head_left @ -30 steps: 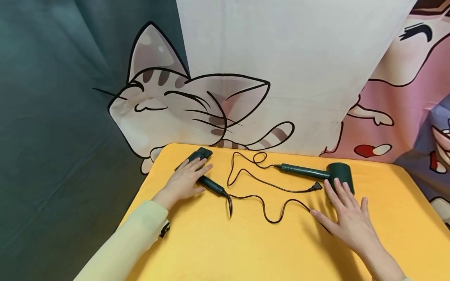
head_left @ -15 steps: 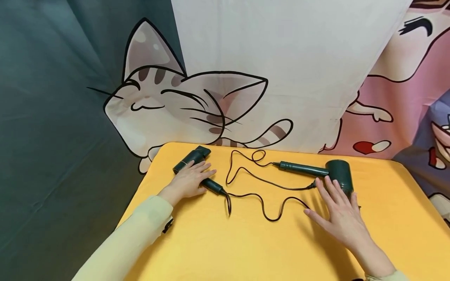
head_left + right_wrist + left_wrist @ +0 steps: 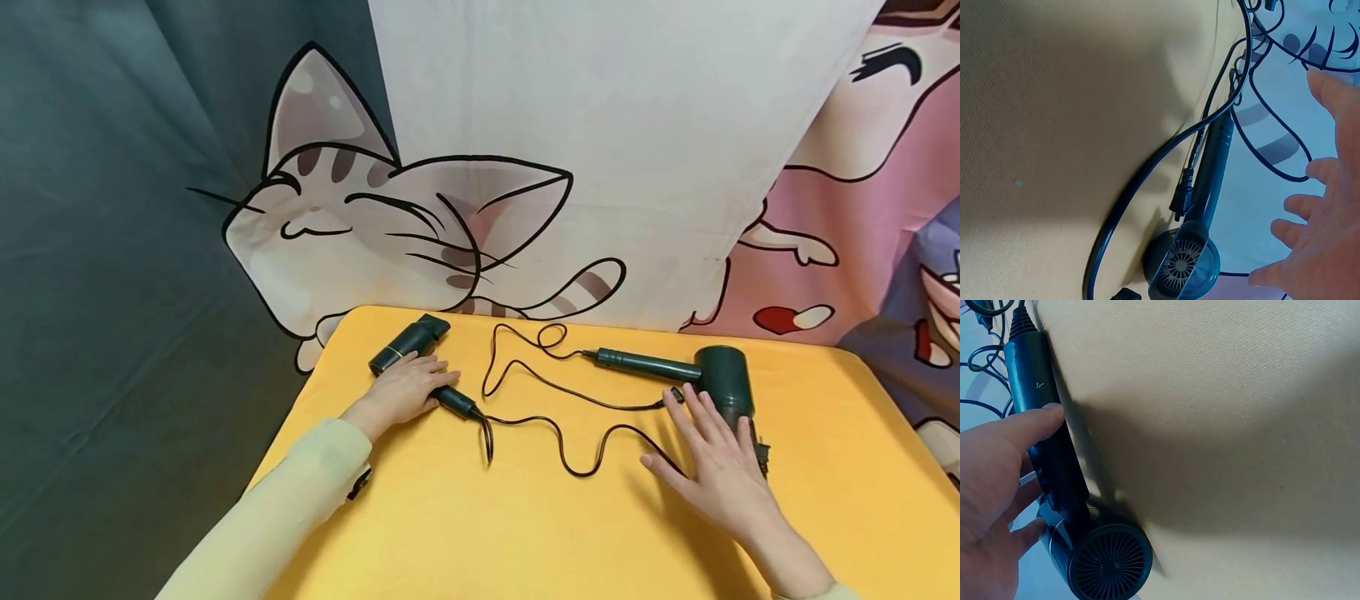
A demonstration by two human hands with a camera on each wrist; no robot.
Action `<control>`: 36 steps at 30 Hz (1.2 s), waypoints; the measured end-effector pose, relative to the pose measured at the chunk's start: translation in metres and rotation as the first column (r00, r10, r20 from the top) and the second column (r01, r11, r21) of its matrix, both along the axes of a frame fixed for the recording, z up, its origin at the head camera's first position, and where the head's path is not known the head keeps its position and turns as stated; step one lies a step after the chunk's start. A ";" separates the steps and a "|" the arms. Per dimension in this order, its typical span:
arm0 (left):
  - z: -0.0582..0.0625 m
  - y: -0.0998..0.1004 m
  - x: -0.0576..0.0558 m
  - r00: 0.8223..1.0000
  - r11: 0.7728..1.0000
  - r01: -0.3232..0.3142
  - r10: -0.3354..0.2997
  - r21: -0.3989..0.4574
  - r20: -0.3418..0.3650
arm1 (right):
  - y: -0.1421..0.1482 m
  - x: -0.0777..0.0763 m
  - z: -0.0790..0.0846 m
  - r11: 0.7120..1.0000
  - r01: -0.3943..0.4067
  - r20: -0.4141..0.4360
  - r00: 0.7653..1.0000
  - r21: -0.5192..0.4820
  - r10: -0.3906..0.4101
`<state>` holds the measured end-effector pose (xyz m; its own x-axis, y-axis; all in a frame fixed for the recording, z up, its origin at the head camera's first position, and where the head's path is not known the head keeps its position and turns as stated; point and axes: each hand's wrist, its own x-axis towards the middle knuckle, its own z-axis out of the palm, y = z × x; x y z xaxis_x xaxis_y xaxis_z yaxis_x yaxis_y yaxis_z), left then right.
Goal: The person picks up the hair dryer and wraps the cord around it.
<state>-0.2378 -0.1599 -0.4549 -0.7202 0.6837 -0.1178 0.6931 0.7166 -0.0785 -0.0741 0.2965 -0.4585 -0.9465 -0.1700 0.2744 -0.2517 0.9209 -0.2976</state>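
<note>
A dark green hair dryer [image 3: 411,340] lies at the left of the yellow table, its barrel toward the back. Over its handle lies my left hand [image 3: 397,392], fingers extended across it. In the left wrist view the thumb touches the handle [image 3: 1038,375] and the fingers are on the far side, near the barrel with its round grille [image 3: 1112,567]. A second dark green hair dryer [image 3: 723,379] lies at the right, handle pointing left. My right hand [image 3: 716,471] hovers in front of its barrel, fingers spread, holding nothing; the right wrist view shows this dryer [image 3: 1213,169] apart from the fingers.
Black cords [image 3: 585,473] wind over the yellow table [image 3: 525,533] between the dryers. One plug [image 3: 677,394] lies by the right dryer's handle, another plug [image 3: 762,457] right of my right hand. A cartoon-printed curtain [image 3: 600,125] hangs behind the table's back edge.
My left hand has slid down from the barrel toward the handle, uncovering more of the barrel. My right hand has shifted left, and the plug at its right has come into view.
</note>
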 end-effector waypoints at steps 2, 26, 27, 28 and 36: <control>-0.001 -0.001 0.001 1.000 1.000 0.008 -0.008 0.008 -0.014 | -0.001 0.000 -0.001 1.000 -0.006 -0.005 1.000 -0.001 0.006; -0.011 -0.008 0.013 0.992 0.989 0.041 -0.023 0.140 -0.124 | -0.018 -0.007 -0.002 0.999 -0.054 -0.024 0.998 0.008 0.054; -0.010 -0.008 0.013 0.993 0.989 0.038 -0.021 0.140 -0.119 | -0.018 -0.007 -0.002 0.998 -0.055 -0.022 0.998 0.007 0.055; -0.010 -0.008 0.014 0.993 0.989 0.035 -0.019 0.140 -0.115 | -0.019 -0.007 -0.001 0.998 -0.056 -0.024 0.998 0.004 0.056; 0.004 -0.005 0.022 0.985 0.978 0.097 -0.068 0.183 -0.161 | -0.024 -0.010 0.004 0.996 -0.091 -0.049 0.995 -0.023 0.090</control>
